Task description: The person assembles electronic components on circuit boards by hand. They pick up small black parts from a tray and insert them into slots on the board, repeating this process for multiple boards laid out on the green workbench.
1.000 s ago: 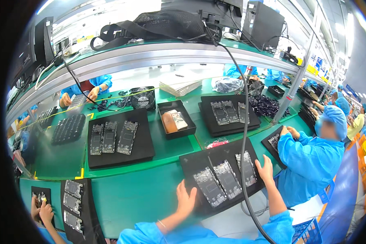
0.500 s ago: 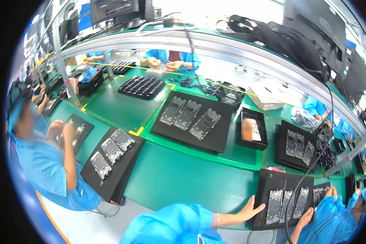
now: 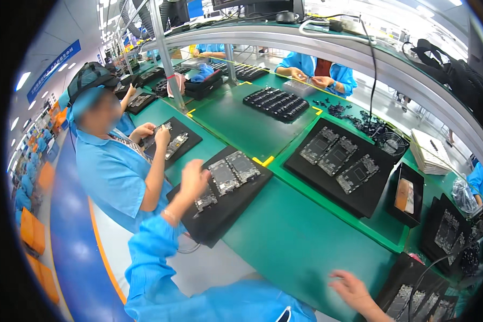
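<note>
My left hand is raised over the black foam pad at the left, its fingers loosely apart and somewhat blurred. Circuit boards lie on that pad: one just right of the hand, another beyond it, and a third partly covered by my hand and wrist. Nothing shows in my left fingers. Near the table's front edge my right hand hovers, empty, with its fingers spread. Beside it, at the lower right, is another black foam pad bearing several circuit boards.
A green-edged mat carries a foam pad with three boards. Past it are a black fan, a black box and a paper stack. A co-worker handles a board at left. A cable crosses the right.
The view has swung left. My left hand has left the right-hand pad and crossed to the left pad. My right hand has come away from the right pad's edge.
</note>
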